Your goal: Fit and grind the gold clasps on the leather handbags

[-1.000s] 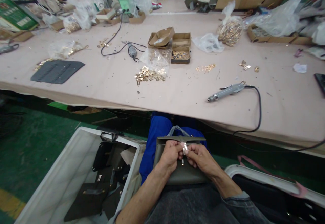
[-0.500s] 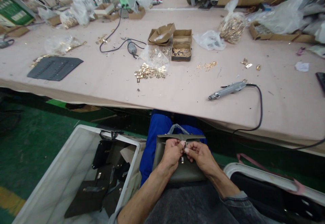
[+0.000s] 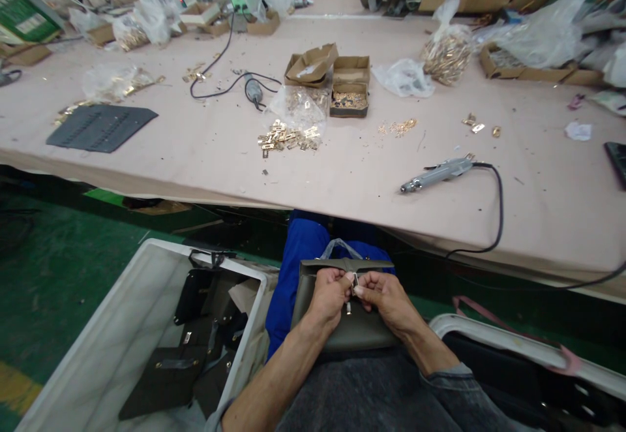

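A dark olive handbag (image 3: 359, 335) rests on my lap, its flap (image 3: 313, 265) lifted and its handle (image 3: 341, 244) wrapped in clear film. My left hand (image 3: 328, 296) is closed in a pinch at the flap's edge, by a small shiny metal clasp plate (image 3: 355, 279). From the other side, my right hand (image 3: 384, 295) pinches the same plate between thumb and fingers. Just below the fingertips, a small metal lock piece (image 3: 349, 308) sits on the bag's front. My fingers partly hide the plate and the flap's edge.
A white bin (image 3: 147, 288) of dark bags stands at my left, another white container (image 3: 493, 327) at my right. On the table (image 3: 337, 177) lie an electric screwdriver (image 3: 435, 174), gold metal plates (image 3: 286, 137), small cardboard boxes (image 3: 349, 109) and a dark grey sheet (image 3: 102, 128).
Both hands keep their pinch at the flap with hardly any movement. The view has shifted slightly. At the far side of the table, another person's hand now shows more.
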